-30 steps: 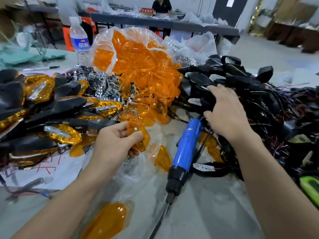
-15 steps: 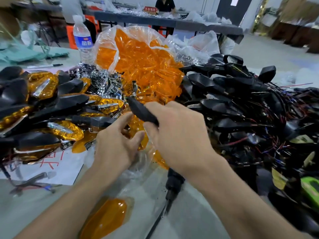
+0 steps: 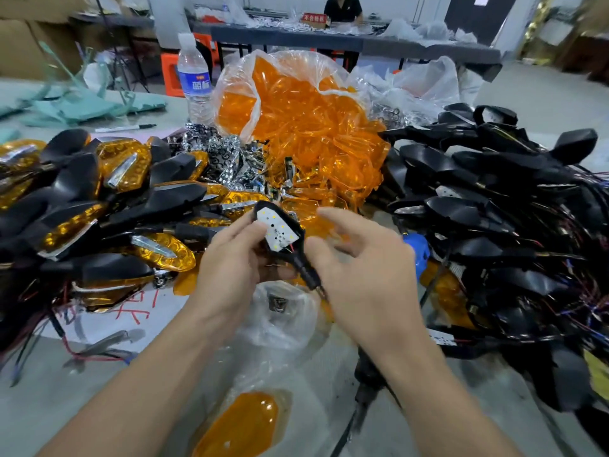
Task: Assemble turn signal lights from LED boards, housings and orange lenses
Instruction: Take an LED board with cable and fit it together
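Note:
My left hand (image 3: 230, 268) grips a black housing (image 3: 298, 258) by its head, above the table's middle. A white LED board (image 3: 278, 232) lies in the housing, facing up, and the stem points toward me. My right hand (image 3: 365, 275) hovers just right of the stem with its fingers spread and loose, holding nothing. A clear bag of orange lenses (image 3: 303, 127) spills open behind my hands. Several wired black housings (image 3: 478, 192) are piled at the right. Finished lights (image 3: 125, 166) with orange lenses lie heaped at the left.
A blue electric screwdriver (image 3: 417, 249) lies behind my right hand, its cord running toward me. Chrome reflectors (image 3: 224, 156) are heaped behind the finished lights. A water bottle (image 3: 194, 80) and a marker pen (image 3: 125, 128) are at the back left. One bagged orange lens (image 3: 240, 423) lies near the front edge.
My right hand pulled a housing from the right pile and brought it to my left hand, which now grips it. The right hand has let go and opened.

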`<state>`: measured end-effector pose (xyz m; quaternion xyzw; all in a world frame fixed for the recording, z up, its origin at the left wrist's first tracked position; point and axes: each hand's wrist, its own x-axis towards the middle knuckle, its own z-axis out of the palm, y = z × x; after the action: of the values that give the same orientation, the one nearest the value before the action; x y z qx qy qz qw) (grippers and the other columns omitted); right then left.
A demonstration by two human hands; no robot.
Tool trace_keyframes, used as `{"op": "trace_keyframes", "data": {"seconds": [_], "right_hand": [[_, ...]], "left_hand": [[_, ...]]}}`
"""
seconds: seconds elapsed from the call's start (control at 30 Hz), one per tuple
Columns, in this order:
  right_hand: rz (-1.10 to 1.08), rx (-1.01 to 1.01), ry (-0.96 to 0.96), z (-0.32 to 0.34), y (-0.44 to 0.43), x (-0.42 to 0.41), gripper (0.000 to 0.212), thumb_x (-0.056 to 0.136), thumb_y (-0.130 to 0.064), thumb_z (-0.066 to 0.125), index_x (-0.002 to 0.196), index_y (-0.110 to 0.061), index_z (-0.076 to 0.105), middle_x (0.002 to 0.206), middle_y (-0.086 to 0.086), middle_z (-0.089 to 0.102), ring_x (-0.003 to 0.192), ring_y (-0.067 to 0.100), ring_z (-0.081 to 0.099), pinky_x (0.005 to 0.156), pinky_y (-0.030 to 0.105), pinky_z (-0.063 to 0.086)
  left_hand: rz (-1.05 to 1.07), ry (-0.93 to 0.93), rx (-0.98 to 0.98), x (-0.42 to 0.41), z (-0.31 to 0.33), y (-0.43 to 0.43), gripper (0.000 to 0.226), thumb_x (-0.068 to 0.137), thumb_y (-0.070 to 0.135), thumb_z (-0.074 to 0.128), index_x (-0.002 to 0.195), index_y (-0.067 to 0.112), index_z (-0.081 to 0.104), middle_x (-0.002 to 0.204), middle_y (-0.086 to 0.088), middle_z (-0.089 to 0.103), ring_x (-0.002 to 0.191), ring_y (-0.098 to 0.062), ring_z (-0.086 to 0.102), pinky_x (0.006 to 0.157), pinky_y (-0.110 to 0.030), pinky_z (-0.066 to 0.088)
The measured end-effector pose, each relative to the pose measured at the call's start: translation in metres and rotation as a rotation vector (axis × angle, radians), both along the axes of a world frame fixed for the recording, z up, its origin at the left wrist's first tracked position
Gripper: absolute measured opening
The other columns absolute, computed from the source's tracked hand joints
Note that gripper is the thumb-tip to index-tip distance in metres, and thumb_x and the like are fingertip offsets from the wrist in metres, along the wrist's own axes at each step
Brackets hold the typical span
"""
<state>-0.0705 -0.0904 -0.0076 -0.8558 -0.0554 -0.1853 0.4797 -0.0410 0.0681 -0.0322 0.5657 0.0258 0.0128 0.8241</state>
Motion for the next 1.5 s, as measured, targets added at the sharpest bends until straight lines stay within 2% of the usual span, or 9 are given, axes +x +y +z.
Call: {"op": "trace_keyframes", "data": {"seconds": [0.1,0.23,0.47,0.63,0.83,1.07,1.2,1.3,1.5], "right_hand": [[0.135,0.109,0.236,0.001,-0.007,0.009,0.05,0.08,-0.049,0.075,0.129,-0.049,0.064,0.088,-0.034,0.066,0.097,-0.012,0.068,0.09,0.019,0.057],[0.282,0.23,0.228,-0.015,0.0,0.012,0.04,0.086,-0.033,0.076,0.111,-0.062,0.063,0.095,-0.03,0.073,0.089,-0.017,0.067,0.067,0.002,0.049],[0.181,0.368,0.207,-0.023,0.002,0.021,0.023,0.085,-0.029,0.07,0.102,-0.041,0.079,0.09,-0.01,0.08,0.089,0.012,0.077,0.086,0.048,0.063],[0.144,0.506,0.293,-0.027,-0.001,0.024,0.028,0.076,-0.027,0.074,0.102,-0.027,0.082,0.087,-0.001,0.081,0.086,0.022,0.079,0.084,0.047,0.063],[0.231,0.703,0.407,-0.019,-0.013,0.022,0.028,0.084,0.007,0.073,0.093,-0.016,0.084,0.083,0.01,0.08,0.072,0.019,0.075,0.064,0.024,0.059],[0.14,0.672,0.388,-0.02,-0.007,0.018,0.027,0.071,-0.006,0.08,0.089,-0.026,0.085,0.092,0.003,0.081,0.094,0.026,0.077,0.089,0.046,0.063],[0.116,0.655,0.409,-0.018,-0.001,0.019,0.029,0.061,-0.017,0.075,0.086,-0.026,0.085,0.093,0.003,0.081,0.097,0.025,0.076,0.088,0.048,0.063],[0.151,0.699,0.494,-0.016,0.005,0.024,0.023,0.074,-0.007,0.074,0.086,-0.023,0.085,0.092,0.006,0.081,0.099,0.028,0.075,0.089,0.044,0.063],[0.027,0.605,0.533,-0.006,0.018,0.055,0.01,0.088,-0.014,0.072,0.09,-0.011,0.081,0.088,0.012,0.079,0.074,0.02,0.067,0.057,0.025,0.055]], "left_hand": [[-0.06,0.004,0.069,0.001,0.001,0.002,0.034,0.107,0.013,0.044,0.12,0.012,0.075,0.097,-0.019,0.078,0.077,-0.035,0.071,0.062,-0.041,0.056],[-0.099,-0.044,0.254,-0.004,0.0,-0.003,0.035,0.104,0.014,0.049,0.105,0.022,0.083,0.087,-0.016,0.077,0.072,-0.028,0.071,0.061,-0.04,0.062],[-0.094,-0.174,0.346,-0.013,-0.005,-0.014,0.031,0.1,0.018,0.056,0.109,0.032,0.082,0.096,-0.004,0.081,0.081,-0.022,0.079,0.06,-0.034,0.063],[-0.121,-0.227,0.378,-0.015,-0.009,-0.016,0.04,0.088,0.011,0.064,0.113,0.037,0.081,0.096,-0.004,0.082,0.086,-0.021,0.079,0.067,-0.031,0.062],[-0.135,-0.32,0.422,-0.017,-0.004,-0.017,0.046,0.09,0.012,0.068,0.11,0.052,0.077,0.101,0.006,0.082,0.095,-0.017,0.078,0.08,-0.026,0.062],[-0.108,-0.336,0.386,-0.017,-0.003,-0.017,0.049,0.083,0.006,0.066,0.1,0.049,0.081,0.09,-0.022,0.077,0.081,-0.044,0.073,0.078,-0.044,0.063],[-0.095,-0.275,0.385,-0.015,-0.005,-0.012,0.041,0.082,0.011,0.068,0.103,0.044,0.082,0.089,-0.02,0.078,0.085,-0.047,0.072,0.078,-0.053,0.063],[-0.078,-0.179,0.357,-0.01,-0.006,-0.007,0.033,0.083,0.012,0.074,0.101,0.038,0.084,0.087,-0.009,0.081,0.08,-0.023,0.077,0.068,-0.027,0.06],[0.132,0.104,0.192,0.009,-0.006,0.006,0.023,0.088,-0.002,0.07,0.09,0.014,0.085,0.078,-0.014,0.078,0.057,-0.027,0.069,0.053,-0.032,0.058]]}}
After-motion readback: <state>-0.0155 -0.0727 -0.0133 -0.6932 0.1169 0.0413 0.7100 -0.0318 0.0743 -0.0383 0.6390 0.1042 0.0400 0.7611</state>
